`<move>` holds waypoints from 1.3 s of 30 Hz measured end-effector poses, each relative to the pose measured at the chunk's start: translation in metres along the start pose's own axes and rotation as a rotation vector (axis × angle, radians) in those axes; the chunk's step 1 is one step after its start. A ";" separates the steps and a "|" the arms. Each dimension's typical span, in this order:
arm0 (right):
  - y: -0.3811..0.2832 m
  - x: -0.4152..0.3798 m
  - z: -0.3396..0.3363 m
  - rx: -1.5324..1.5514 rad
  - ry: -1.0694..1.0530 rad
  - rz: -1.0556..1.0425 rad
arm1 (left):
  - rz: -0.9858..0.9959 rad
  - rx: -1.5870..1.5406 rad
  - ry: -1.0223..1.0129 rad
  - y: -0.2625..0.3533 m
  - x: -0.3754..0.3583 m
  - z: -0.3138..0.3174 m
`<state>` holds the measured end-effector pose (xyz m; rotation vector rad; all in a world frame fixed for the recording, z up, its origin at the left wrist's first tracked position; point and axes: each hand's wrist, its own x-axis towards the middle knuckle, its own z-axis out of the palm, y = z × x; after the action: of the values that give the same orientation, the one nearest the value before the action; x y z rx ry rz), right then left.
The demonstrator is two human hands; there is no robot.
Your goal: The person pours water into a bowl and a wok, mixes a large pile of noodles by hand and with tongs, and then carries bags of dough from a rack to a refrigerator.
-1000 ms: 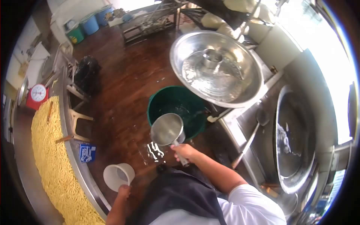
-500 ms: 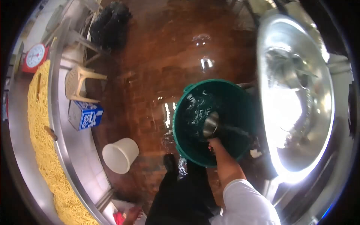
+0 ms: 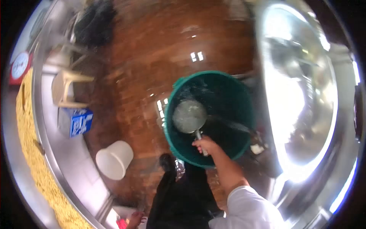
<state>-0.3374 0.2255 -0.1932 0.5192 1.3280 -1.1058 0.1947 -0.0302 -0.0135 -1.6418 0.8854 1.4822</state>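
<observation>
My right hand (image 3: 204, 145) is closed around the handle of a round metal dipper (image 3: 189, 116). The dipper's bowl is inside a large green tub (image 3: 169, 133) of water, face up, and seems to hold water. A pale streak, perhaps a stream of water, crosses the tub right of the bowl. Down at the lower left edge is my left hand (image 3: 136, 220), partly cut off, its fingers loosely apart beside something red (image 3: 122, 223). I see nothing held in it.
Right of the tub stands a big shiny metal basin (image 3: 328, 114). Yellow noodles (image 3: 32, 152) cover the left counter. On the wet tiled floor (image 3: 141, 76) are a white bucket (image 3: 114, 160), a blue box (image 3: 76, 121) and a beige stool (image 3: 72, 87). A red scale (image 3: 19, 68) sits far left.
The dipper has turned from tilted on its side to bowl up and moved left within the tub. My right hand moved slightly left with it. The whole view has shifted a little.
</observation>
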 end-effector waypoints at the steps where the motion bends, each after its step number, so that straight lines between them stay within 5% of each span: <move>1: 0.007 -0.024 0.004 0.019 0.027 -0.036 | 0.028 0.055 -0.044 0.016 0.004 -0.001; 3: 0.019 -0.080 0.014 0.005 -0.068 -0.169 | 0.183 0.031 0.007 0.051 -0.014 0.003; 4: 0.015 -0.124 0.026 0.022 -0.081 -0.205 | 0.415 0.496 0.040 0.102 -0.066 0.033; 7: 0.014 -0.251 0.063 -0.009 -0.087 -0.350 | 0.435 0.249 -0.238 0.084 0.079 -0.064; 8: 0.014 -0.295 0.075 -0.015 -0.080 -0.414 | 0.464 0.301 -0.277 0.108 0.074 -0.059; 10: 0.016 -0.374 0.095 -0.012 -0.102 -0.486 | 0.412 0.832 -0.046 0.152 0.058 -0.040; 16: 0.026 -0.536 0.108 0.334 -0.149 -0.664 | 1.022 0.719 -0.093 0.217 0.004 0.106; 19: 0.036 -0.569 0.069 0.520 -0.237 -0.751 | 1.067 0.862 -0.203 0.212 -0.062 0.191; 23: 0.030 -0.600 -0.018 0.991 -0.701 -0.848 | 1.234 1.056 -0.286 0.174 -0.117 0.271; 27: 0.019 -0.623 -0.107 0.890 -0.304 -1.091 | 1.687 1.255 -0.103 0.143 -0.166 0.352; 30: 0.036 -0.630 -0.130 0.657 0.389 -1.008 | 2.071 1.283 0.050 0.147 -0.177 0.424; 37: 0.141 -0.657 -0.165 -0.149 1.250 -0.656 | 2.152 1.748 0.330 0.170 -0.178 0.587; 39: 0.161 -0.688 -0.136 -0.203 1.323 -0.493 | 2.112 1.795 0.278 0.162 -0.178 0.629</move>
<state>-0.1783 0.6396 0.3730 0.8456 2.8003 -0.9647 -0.2676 0.4421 0.1157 1.0089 2.9462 0.3037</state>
